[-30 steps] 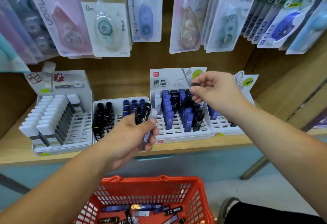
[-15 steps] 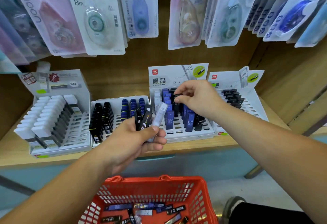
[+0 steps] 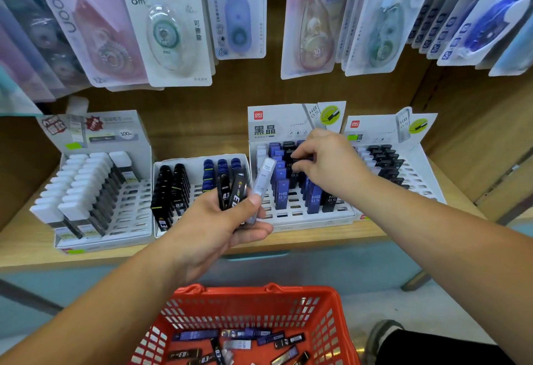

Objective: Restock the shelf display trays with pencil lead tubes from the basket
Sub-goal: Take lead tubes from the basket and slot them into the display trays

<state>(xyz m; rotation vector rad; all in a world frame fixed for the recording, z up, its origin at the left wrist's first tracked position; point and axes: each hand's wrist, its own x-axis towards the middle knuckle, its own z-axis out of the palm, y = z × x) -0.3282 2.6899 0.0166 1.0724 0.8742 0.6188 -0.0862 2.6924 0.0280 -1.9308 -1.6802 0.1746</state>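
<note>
L hand (image 3: 213, 232) grips few spare tubes (image 3: 230, 191) | R hand (image 3: 328, 163) pinches blk tube (image 3: 300, 160) over HB tray (image 3: 317, 222) | trays part-filled, front slots (image 3: 291, 214) empty | basket (image 3: 259, 289) w/ more tubes (image 3: 193, 336) left, prob. midway

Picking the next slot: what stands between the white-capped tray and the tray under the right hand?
Head view: one tray holding black 0.3 tubes and blue-capped tubes, partly behind the left hand.

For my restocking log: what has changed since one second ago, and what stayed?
The right hand came down from above the HB tray into its back rows, still pinching a black tube. The left hand keeps gripping its bundle of tubes; the basket stayed.
</note>
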